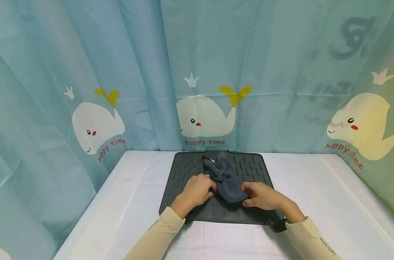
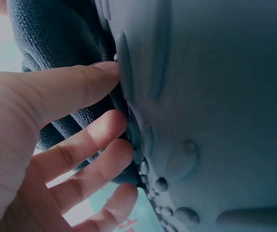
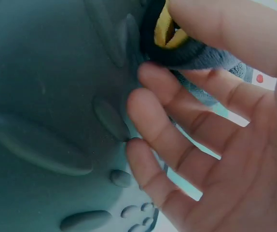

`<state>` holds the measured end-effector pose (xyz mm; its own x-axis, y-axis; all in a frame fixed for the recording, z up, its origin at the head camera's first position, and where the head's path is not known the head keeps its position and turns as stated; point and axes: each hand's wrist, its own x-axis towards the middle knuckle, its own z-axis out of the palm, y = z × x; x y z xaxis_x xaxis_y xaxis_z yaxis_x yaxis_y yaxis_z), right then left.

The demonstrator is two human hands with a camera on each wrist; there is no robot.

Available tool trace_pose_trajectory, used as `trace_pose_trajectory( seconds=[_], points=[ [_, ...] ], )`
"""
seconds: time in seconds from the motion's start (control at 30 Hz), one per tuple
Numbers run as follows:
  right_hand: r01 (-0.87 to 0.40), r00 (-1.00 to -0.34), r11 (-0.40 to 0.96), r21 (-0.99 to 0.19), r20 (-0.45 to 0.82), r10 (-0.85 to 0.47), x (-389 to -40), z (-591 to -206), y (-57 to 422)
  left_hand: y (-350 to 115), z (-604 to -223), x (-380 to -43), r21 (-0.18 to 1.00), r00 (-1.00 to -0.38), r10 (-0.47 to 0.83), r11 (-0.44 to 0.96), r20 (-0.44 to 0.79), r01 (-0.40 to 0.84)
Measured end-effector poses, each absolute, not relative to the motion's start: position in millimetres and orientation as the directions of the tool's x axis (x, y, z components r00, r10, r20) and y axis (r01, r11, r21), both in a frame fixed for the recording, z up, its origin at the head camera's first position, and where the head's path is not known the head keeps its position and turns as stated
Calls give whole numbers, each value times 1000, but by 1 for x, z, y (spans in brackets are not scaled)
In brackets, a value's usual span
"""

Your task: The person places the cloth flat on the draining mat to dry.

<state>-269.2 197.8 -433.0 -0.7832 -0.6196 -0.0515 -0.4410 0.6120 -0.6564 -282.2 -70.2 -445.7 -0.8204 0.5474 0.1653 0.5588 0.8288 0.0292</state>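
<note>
Cream sleeves [image 1: 154,234] reach in over the near edge of a white bench [image 1: 119,202], where a person works with two bare hands. Beyond the bench's far edge hangs a pale blue curtain [image 1: 145,54] printed with white whales [image 1: 210,117] and the words "happy time." Against that edge, roughly midway between the far corners, lies a dark grey ridged mat [image 1: 223,215]. On it, a rumpled slate-blue cloth [image 1: 225,178] stretches from the mat's far edge toward its near one, lying between the two hands. The right hand [image 1: 263,195] narrowly pinches the cloth's near right corner between thumb and index finger, its other fingers apart. The left hand [image 1: 197,189] is just beside the cloth's left side, thumb set wide of relaxed fingers; whether they touch the fabric cannot be told. Yellow lining [image 3: 163,24] shows at the pinched end, and a small white patch [image 1: 212,160] at the far left end.
</note>
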Motion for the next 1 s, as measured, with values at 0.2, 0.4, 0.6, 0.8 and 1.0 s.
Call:
trace_pose_trajectory(
  seconds=[0.2, 0.4, 0.6, 0.8, 1.0],
  points=[
    [-464, -809, 596, -656, 38, -587, -272, -432, 198, -71, -446, -282, 26, -815, 555, 824, 165, 566],
    [-431, -856, 591, -682, 103, -506, -271, -431, 199, -72, -443, -281, 46, -828, 552, 829, 99, 557],
    [-421, -878, 564, -711, 163, -449, -270, -430, 196, -71, -443, -281, 24, -818, 569, 819, 85, 573],
    [-460, -868, 542, -703, 228, -442, -271, -429, 195, -71, -444, -281, 7, -805, 585, 809, 96, 588],
    [-447, -879, 568, -692, 220, -424, -271, -430, 199, -74, -442, -283, 3, -780, 615, 785, 117, 620]
  ],
)
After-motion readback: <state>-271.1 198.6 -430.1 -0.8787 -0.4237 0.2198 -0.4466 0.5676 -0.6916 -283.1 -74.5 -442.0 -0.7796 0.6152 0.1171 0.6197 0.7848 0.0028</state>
